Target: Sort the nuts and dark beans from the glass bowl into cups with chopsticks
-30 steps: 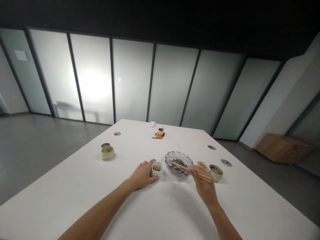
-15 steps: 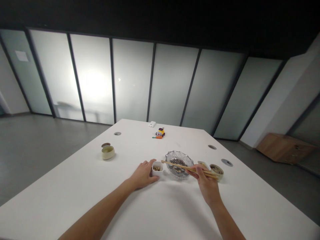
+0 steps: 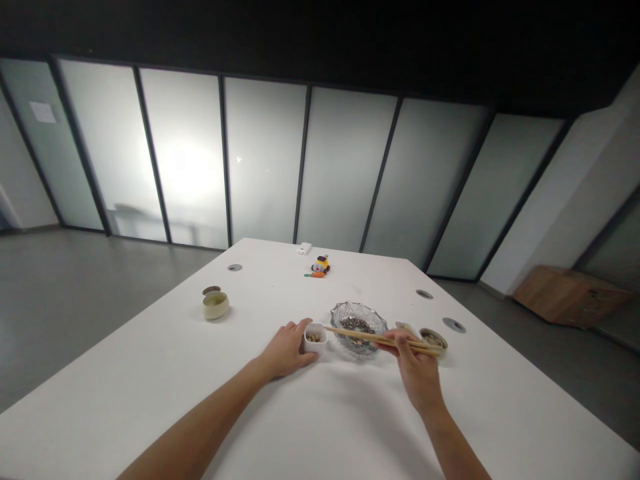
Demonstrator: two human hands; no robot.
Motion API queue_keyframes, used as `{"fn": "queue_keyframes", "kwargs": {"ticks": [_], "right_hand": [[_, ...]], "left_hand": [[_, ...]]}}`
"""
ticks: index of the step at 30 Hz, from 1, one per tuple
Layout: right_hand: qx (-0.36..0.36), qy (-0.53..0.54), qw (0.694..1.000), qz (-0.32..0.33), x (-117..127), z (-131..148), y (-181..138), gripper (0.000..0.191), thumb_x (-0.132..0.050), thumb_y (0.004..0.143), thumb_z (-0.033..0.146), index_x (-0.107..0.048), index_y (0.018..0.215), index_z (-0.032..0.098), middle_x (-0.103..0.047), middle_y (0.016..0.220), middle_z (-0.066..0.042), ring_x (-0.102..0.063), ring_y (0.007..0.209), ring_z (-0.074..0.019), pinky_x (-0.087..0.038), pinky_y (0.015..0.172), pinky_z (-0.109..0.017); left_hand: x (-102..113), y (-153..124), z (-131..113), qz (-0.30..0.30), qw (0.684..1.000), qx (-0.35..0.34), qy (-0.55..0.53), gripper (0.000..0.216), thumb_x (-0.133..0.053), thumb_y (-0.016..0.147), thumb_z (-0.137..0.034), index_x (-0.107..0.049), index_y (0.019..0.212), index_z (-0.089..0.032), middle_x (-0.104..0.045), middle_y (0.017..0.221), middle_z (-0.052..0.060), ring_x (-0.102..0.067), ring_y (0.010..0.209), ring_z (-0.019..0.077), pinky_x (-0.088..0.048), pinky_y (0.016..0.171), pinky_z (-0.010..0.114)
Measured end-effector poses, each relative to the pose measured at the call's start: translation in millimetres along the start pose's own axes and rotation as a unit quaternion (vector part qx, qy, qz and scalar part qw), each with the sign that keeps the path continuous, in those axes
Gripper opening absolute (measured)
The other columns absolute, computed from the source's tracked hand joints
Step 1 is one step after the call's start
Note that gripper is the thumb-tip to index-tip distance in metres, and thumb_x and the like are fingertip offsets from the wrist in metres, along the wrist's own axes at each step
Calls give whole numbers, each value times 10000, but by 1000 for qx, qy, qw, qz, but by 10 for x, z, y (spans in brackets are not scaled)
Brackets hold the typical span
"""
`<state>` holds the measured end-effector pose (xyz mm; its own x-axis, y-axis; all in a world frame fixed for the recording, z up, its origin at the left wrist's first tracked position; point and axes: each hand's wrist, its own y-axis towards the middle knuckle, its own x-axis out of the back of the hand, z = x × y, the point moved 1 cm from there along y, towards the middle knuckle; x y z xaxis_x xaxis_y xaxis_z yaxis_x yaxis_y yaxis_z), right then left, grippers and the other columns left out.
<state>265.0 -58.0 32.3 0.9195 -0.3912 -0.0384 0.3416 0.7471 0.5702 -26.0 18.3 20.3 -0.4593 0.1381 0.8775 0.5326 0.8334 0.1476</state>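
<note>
My left hand [image 3: 287, 348] rests on the white table [image 3: 150, 373], fingers curled against the side of a small white square bowl [image 3: 315, 337] with brown nuts in it. My right hand [image 3: 415, 370] is closed on a pair of wooden chopsticks [image 3: 370, 337]. The chopsticks lie nearly level across a glass bowl [image 3: 357, 323] of dark seeds, their tips just right of the white bowl. Behind my right hand stand a small white dish [image 3: 407, 328] and a round beige bowl [image 3: 434, 339].
A beige cup [image 3: 215, 305] with its lid [image 3: 211, 290] beside it stands at the left. A small toy [image 3: 320, 266] and a white box [image 3: 303, 249] lie at the far edge. Round cable holes [image 3: 453, 325] dot the table. Frosted glass panels line the back.
My right hand has swung the chopsticks leftward, from inside the glass bowl to level across it, tips now near the white bowl. The left hand has stayed put.
</note>
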Motion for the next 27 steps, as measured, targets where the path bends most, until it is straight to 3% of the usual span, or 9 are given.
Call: {"fn": "queue_keyframes", "kwargs": {"ticks": [5,10,14,20,27], "right_hand": [[34,-100,992,-64,219,24,87,467,-642,941,634,-712,792,196,-767,799,-76,-708,599,-208,-629,623,-381],[82,-229,967,-74,250,123,113,508,-606,934,683,-735,782,216,-769,770,-77,-734,733,-244,-589,669,-360],[96,-257,960,-51,206,160,114,473,-602,946,661,-761,832,230,-776,813,-68,-705,681,-227,-557,627,-348],[131,-274,952,36,183,124,98,382,-632,973,575,-790,847,250,-795,875,-66,-727,828,-246,-560,740,-369],[143,-285,948,-18,191,190,101,463,-597,976,620,-783,798,235,-779,816,-65,-722,789,-237,-543,729,-359]], "left_hand": [[-11,4,12,-3,1000,-6,1,750,-735,863,-457,-433,1513,-237,-690,1287,129,-628,1193,350,-460,1033,444],[-22,14,24,-4,1000,-6,3,747,-736,865,-460,-432,1510,-237,-693,1275,127,-631,1189,348,-460,1029,442],[-23,16,24,-4,1000,-13,4,756,-741,861,-464,-432,1509,-228,-695,1271,125,-628,1189,345,-460,1032,441],[-11,5,14,-7,1000,-8,3,741,-734,863,-460,-442,1505,-231,-699,1251,129,-638,1173,355,-469,1012,443],[-10,6,17,-2,1000,-8,5,761,-738,872,-460,-429,1523,-218,-694,1260,132,-640,1168,349,-467,1017,437]]}}
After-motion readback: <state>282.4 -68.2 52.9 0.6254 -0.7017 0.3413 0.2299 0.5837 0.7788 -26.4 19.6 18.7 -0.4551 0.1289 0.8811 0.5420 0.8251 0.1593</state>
